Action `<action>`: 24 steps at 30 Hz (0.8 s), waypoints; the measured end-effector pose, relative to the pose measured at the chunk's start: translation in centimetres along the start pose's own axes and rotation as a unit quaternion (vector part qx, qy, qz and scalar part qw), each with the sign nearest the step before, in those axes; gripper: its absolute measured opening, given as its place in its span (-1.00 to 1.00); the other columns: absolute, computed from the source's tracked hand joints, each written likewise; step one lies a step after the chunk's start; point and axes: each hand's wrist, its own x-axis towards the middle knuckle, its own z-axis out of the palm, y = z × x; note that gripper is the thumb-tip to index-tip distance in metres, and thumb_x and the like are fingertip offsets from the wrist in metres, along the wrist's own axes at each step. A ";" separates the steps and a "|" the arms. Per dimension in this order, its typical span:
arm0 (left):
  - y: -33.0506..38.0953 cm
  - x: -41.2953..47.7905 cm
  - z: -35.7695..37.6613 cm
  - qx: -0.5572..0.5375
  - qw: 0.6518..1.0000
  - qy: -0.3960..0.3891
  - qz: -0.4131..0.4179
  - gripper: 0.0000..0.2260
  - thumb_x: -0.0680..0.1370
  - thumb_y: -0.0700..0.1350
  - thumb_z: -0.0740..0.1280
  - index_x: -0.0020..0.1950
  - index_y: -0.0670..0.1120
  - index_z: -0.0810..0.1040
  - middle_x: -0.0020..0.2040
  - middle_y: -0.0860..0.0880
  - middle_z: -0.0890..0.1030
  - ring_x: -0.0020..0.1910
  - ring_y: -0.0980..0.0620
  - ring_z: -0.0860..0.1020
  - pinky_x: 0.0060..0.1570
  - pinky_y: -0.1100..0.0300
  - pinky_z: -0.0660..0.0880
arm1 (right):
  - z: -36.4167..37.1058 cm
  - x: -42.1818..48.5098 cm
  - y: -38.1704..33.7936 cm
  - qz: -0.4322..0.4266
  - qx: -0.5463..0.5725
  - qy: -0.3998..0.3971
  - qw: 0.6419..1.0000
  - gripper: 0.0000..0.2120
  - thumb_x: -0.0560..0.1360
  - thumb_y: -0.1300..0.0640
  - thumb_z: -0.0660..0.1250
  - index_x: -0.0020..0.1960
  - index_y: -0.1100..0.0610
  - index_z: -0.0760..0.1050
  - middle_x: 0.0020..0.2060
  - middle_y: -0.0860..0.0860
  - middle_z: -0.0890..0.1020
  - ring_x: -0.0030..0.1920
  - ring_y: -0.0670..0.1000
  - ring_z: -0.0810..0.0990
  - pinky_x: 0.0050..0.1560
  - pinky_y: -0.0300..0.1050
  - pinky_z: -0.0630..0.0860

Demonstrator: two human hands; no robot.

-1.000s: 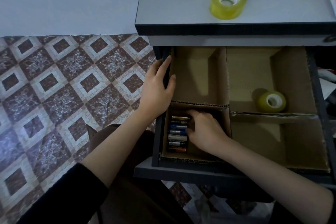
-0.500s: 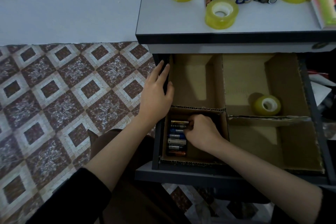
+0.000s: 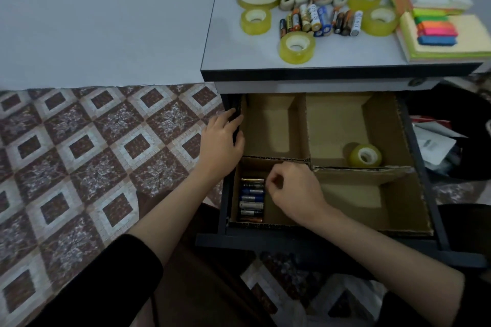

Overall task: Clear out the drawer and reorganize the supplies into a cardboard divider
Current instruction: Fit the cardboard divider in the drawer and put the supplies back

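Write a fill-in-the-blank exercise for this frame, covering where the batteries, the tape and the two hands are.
1. The row of batteries lies in the near-____ compartment of the cardboard divider.
2. The one tape roll inside the drawer sits in the far-____ compartment.
3. The left hand rests on the drawer's side wall; the hand inside the batteries' compartment is the ____ one.
Missing words: left; right; right.
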 end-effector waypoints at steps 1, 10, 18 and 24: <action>0.1 -0.3 -0.3 0.000 1.000 0.003 0.003 -0.64 0.51 -0.14 0.19 0.27 -0.19 0.52 0.30 -0.19 0.48 0.27 -0.20 0.42 0.22 -0.08 0.37 | -0.5 -0.5 -0.1 -0.027 -0.011 0.016 0.999 -0.88 0.52 0.18 0.29 -0.07 0.11 0.61 -0.13 -0.03 0.61 -0.18 -0.14 0.48 -0.32 -0.47 0.29; 3.9 0.4 -4.3 -0.021 0.997 0.059 0.039 -0.78 0.54 -0.23 0.28 0.16 -0.19 0.59 0.21 -0.12 0.53 0.22 -0.05 0.45 0.19 0.30 0.25 | -9.0 -0.9 0.4 -0.078 -0.036 0.116 0.989 -0.91 0.51 0.16 0.32 -0.05 0.08 0.61 -0.18 -0.09 0.56 -0.16 -0.14 0.51 -0.14 -0.31 0.48; 8.6 5.1 -7.4 -0.045 0.989 0.103 0.100 -0.83 0.51 -0.21 0.34 0.09 -0.15 0.60 0.01 -0.05 0.58 -0.02 0.07 0.48 0.01 0.28 0.38 | -18.0 2.2 1.1 -0.067 -0.076 0.191 0.976 -0.91 0.50 0.18 0.32 -0.08 0.12 0.61 -0.14 0.00 0.63 -0.09 -0.03 0.56 -0.12 -0.18 0.45; 11.6 10.5 -9.8 -0.027 0.985 0.113 0.127 -0.82 0.48 -0.15 0.39 0.07 -0.14 0.61 -0.02 -0.07 0.59 -0.08 0.00 0.50 -0.03 0.16 0.41 | -23.9 5.8 0.4 -0.028 -0.160 0.215 0.963 -0.78 0.47 0.15 0.32 0.09 0.14 0.60 0.07 0.08 0.62 0.11 0.12 0.53 -0.02 -0.11 0.40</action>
